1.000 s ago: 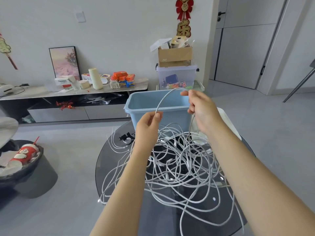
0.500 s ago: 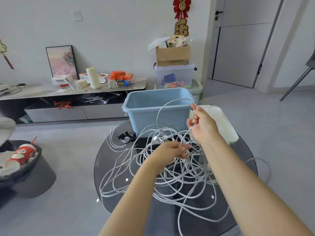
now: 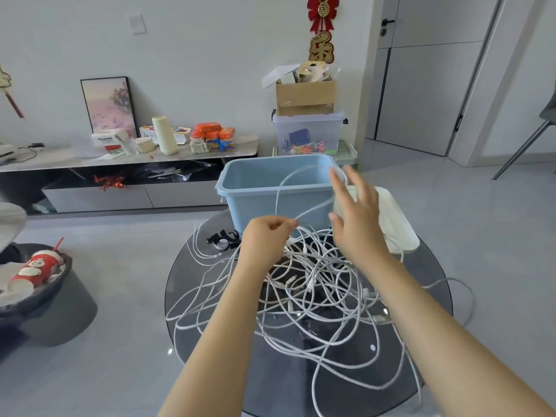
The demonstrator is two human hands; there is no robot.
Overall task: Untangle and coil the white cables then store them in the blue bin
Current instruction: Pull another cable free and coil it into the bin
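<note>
Nearest the person, the white cables (image 3: 316, 296) lie in one loose heap across the round glass table (image 3: 192, 284). Several strands sag over the table's near and right edges. Any pull on the heap could drag those hanging loops further off, and their weight could carry more cable to the floor.

Above the middle of the heap, the left hand (image 3: 266, 239) is closed in a pinch on one strand, which rises from its fingers in a single loop (image 3: 281, 188) in front of the bin. The right hand (image 3: 355, 218), just right of that loop, is spread open and blurred, with nothing in it that can be made out. With only one hand on the strand, the loop looks free to fall back into the heap or twist over on itself. If the strand runs under other strands, pulling it up could tighten a knot rather than free it.

The blue bin (image 3: 255, 200) stands at the far side of the table, touching the heap's far edge and holding no cable yet. A white lid (image 3: 397, 227) lies beside it on the right. A snagged strand pulled hard could shift the bin or lid, and the small black clips (image 3: 224, 239) left of the heap could be swept off.
</note>
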